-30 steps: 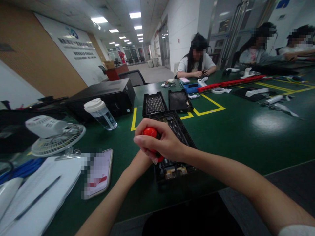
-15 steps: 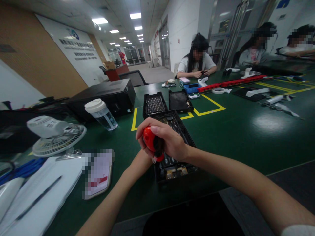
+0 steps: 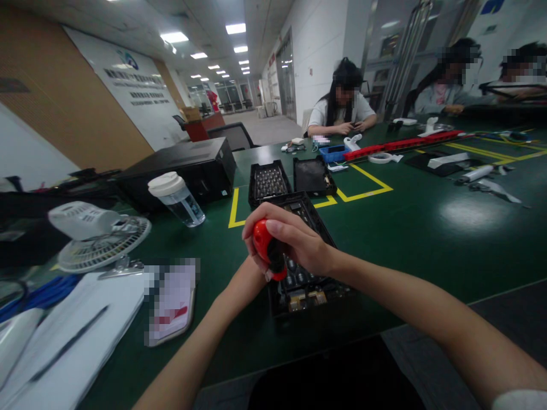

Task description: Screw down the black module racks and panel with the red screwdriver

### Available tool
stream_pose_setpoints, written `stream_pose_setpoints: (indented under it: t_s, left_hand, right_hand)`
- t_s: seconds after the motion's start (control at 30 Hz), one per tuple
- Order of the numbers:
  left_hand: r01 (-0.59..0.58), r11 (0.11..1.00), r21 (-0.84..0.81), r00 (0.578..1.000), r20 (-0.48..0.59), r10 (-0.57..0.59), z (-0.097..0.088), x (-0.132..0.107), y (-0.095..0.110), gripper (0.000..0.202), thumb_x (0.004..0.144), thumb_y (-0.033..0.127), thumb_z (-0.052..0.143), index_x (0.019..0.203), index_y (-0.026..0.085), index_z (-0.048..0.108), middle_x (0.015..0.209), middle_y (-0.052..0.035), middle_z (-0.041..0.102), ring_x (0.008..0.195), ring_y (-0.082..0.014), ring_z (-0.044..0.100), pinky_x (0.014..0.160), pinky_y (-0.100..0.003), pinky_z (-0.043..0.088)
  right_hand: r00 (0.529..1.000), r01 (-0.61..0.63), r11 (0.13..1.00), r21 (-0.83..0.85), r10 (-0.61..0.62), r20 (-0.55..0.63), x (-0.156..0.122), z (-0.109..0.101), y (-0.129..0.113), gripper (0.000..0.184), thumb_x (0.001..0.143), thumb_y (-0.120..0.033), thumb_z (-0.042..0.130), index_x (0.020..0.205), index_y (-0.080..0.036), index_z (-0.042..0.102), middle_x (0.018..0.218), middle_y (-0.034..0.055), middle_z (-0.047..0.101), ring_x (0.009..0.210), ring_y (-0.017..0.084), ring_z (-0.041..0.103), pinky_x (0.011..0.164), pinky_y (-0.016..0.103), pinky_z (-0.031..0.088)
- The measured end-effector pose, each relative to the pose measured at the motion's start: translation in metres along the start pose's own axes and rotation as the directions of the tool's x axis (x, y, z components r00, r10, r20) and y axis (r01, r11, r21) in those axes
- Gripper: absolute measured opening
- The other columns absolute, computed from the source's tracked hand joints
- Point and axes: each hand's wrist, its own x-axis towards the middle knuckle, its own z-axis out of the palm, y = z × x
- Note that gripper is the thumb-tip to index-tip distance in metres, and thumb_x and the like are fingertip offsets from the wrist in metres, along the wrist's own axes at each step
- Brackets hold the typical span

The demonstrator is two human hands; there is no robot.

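My right hand [image 3: 301, 242] is closed around the red and black handle of a screwdriver [image 3: 261, 238]. The handle's rounded red end points up toward me, and its shaft is hidden. Below it lies an open black case [image 3: 327, 228] with rows of dark round cells inside and a board [image 3: 307, 300] at its near end. My left hand [image 3: 258, 272] reaches in under the right one, over the case's left side. Its fingers are mostly hidden behind the handle and my right hand.
Two smaller black trays [image 3: 269, 181] [image 3: 314, 175] stand behind the case. To the left are a phone [image 3: 173, 302], a clipboard with papers [image 3: 81, 336], a fan [image 3: 102, 233], a cup [image 3: 177, 199] and a black computer box [image 3: 183, 171]. A person [image 3: 342, 108] sits across the table.
My right hand and the screwdriver handle have shifted slightly to the right, with the grip turned a little. The case stays in place.
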Motion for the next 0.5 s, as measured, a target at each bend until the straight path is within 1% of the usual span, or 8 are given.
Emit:
stream_pose_setpoints:
  t_s: [0.13, 0.3, 0.4, 0.5]
  left_hand:
    - [0.009, 0.999, -0.049, 1.000, 0.023, -0.008, 0.000, 0.001, -0.001, 0.015, 0.083, 0.021, 0.053, 0.095, 0.017, 0.060, 0.102, -0.0105, 0.062, 0.094, -0.0251, 0.058, 0.081, -0.039, 0.050]
    - [0.022, 0.996, -0.092, 1.000, 0.010, -0.021, -0.002, 0.003, 0.002, 0.022, 0.080, 0.022, 0.057, 0.102, 0.018, 0.057, 0.110, -0.0107, 0.060, 0.101, -0.0263, 0.057, 0.085, -0.040, 0.050]
    - [0.034, 0.993, -0.109, 0.999, 0.007, -0.034, -0.005, 0.001, 0.007, 0.024, 0.079, 0.021, 0.056, 0.102, 0.018, 0.056, 0.109, -0.0102, 0.061, 0.101, -0.0271, 0.057, 0.085, -0.041, 0.050]
    - [0.061, 0.991, -0.121, 0.998, 0.008, -0.060, -0.009, 0.000, 0.013, 0.021, 0.080, 0.019, 0.051, 0.100, 0.020, 0.057, 0.106, -0.0090, 0.063, 0.098, -0.0267, 0.058, 0.083, -0.039, 0.051]
  right_hand:
    - [1.000, -0.014, 0.999, -0.035, 0.014, 0.012, -0.001, -0.001, -0.002, 0.021, 0.092, -0.033, 0.045, 0.095, -0.013, 0.050, 0.074, -0.0008, 0.050, 0.055, 0.008, 0.054, 0.048, 0.020, 0.044]
    - [0.999, -0.020, 0.994, -0.108, 0.024, 0.034, -0.002, -0.002, -0.003, 0.022, 0.092, -0.035, 0.045, 0.095, -0.014, 0.050, 0.072, -0.0019, 0.048, 0.057, 0.009, 0.053, 0.051, 0.021, 0.046]
    - [0.999, -0.017, 0.990, -0.139, 0.023, 0.036, -0.002, -0.003, -0.004, 0.023, 0.091, -0.037, 0.046, 0.096, -0.015, 0.049, 0.075, -0.0015, 0.048, 0.059, 0.009, 0.053, 0.052, 0.021, 0.046]
    - [0.999, -0.011, 0.987, -0.162, 0.017, 0.033, -0.003, -0.002, -0.005, 0.022, 0.090, -0.038, 0.048, 0.093, -0.016, 0.048, 0.079, -0.0008, 0.047, 0.060, 0.009, 0.053, 0.051, 0.021, 0.046]
